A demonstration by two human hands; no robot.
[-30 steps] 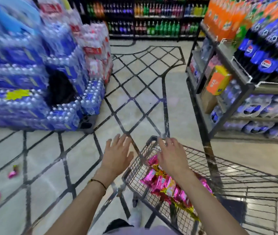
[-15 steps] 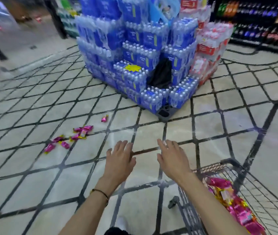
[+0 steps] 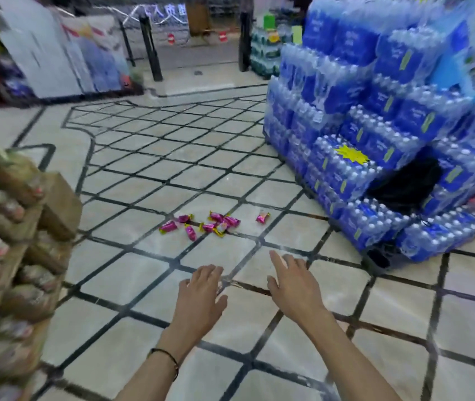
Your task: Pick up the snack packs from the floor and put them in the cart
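Note:
Several pink snack packs (image 3: 201, 224) with yellow ends lie scattered on the tiled floor, straight ahead of my hands. One more pink pack (image 3: 262, 217) lies apart to their right. My left hand (image 3: 200, 299) and my right hand (image 3: 295, 285) stretch forward side by side, palms down, fingers apart, both empty and well short of the packs. The cart is out of view.
A tall stack of blue shrink-wrapped water bottle packs (image 3: 375, 134) on a pallet fills the right side. A shelf of brown packaged goods (image 3: 7, 256) stands close on the left. Black posts (image 3: 150, 47) and a display board stand at the back.
The view has swung left: the cart with pink packs has left the frame, the floor packs now lie straight ahead, and a shelf has appeared on the left. Both hands stay empty.

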